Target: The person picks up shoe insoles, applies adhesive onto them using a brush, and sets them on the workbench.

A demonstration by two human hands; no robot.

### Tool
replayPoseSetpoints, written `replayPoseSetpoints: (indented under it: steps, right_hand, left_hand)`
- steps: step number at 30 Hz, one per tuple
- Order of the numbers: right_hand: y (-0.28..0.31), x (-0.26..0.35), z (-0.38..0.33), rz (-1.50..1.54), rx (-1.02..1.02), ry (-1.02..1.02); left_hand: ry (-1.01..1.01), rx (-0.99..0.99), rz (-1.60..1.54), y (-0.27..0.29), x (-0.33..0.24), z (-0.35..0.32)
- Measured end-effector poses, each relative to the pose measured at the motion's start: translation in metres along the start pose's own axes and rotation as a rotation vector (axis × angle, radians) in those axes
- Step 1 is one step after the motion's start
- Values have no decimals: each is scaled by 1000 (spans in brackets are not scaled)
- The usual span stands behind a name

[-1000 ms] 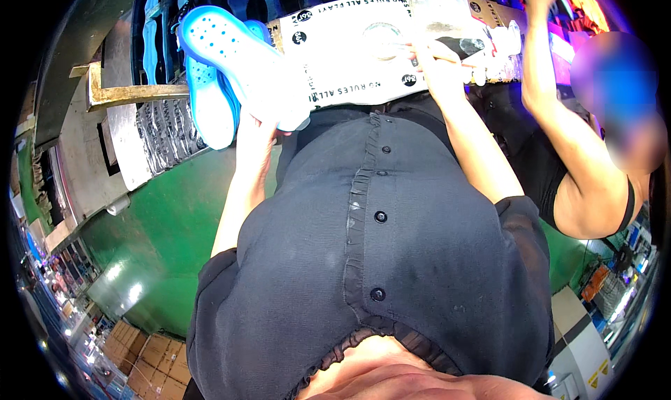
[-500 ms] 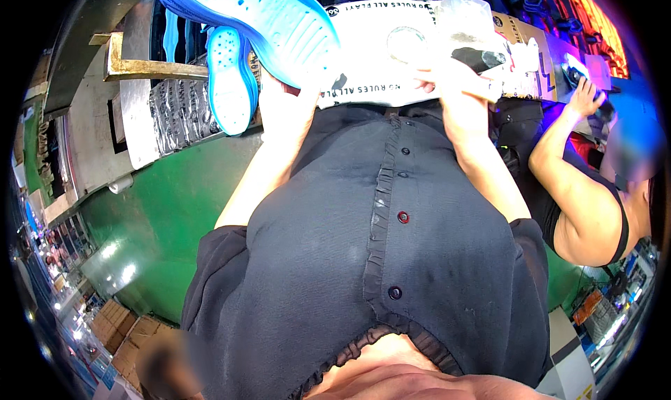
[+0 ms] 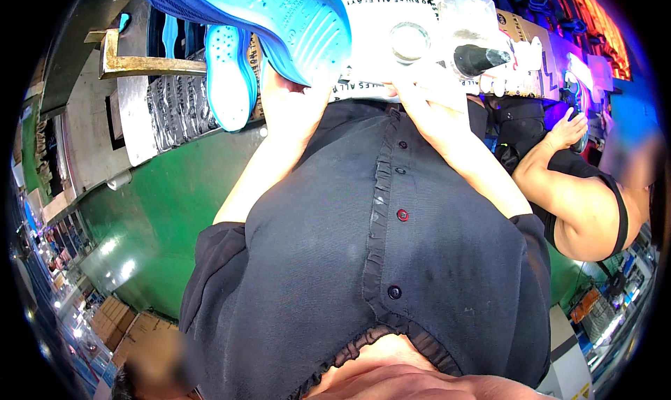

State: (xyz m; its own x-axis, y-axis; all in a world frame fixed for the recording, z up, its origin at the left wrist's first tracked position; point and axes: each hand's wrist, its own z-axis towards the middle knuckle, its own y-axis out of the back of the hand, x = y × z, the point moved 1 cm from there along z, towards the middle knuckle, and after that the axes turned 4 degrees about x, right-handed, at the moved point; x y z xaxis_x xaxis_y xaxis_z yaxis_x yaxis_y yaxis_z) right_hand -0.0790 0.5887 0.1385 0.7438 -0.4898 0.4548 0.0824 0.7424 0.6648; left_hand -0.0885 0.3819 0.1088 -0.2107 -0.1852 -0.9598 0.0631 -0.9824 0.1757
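My left hand (image 3: pixel 297 106) grips the near end of a large blue shoe sole (image 3: pixel 279 33), tilted up over the white-covered bench (image 3: pixel 370 23). A second, lighter blue sole (image 3: pixel 231 78) lies at the left of it. My right hand (image 3: pixel 437 113) is closed at the bench's near edge, its fingertips pointing left toward the held sole. Whatever sits between those fingers is washed out by glare. Beyond that hand lie a round clear dish (image 3: pixel 410 42) and a black cone-shaped nozzle (image 3: pixel 481 60).
A clear plastic container (image 3: pixel 468 14) stands behind the nozzle. At left, a metal bracket (image 3: pixel 150 66) juts out beside black wrapping (image 3: pixel 182 110). A co-worker's hand (image 3: pixel 567 129) works by a shoe at right. More soles fill the far racks.
My right hand has shifted left, away from the black nozzle and nearer the held sole. The large sole has moved slightly right. The co-worker's hand has come lower.
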Motion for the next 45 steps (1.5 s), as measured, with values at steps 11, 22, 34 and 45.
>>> replayPoseSetpoints:
  steps: [11,22,34,45]
  right_hand:
    - [0,-4,2,-15,-43,37]
    - [5,1,5,84,-16,-38]
    - [0,8,10,193,-38,-102]
    - [0,8,6,218,-8,-223]
  left_hand:
    - [-14,-17,-44,0,0,-1]
    - [-43,-2,-72,0,5,-4]
    - [-106,-3,-22,-1,-1,-4]
    - [-145,-24,14,1,1,-6]
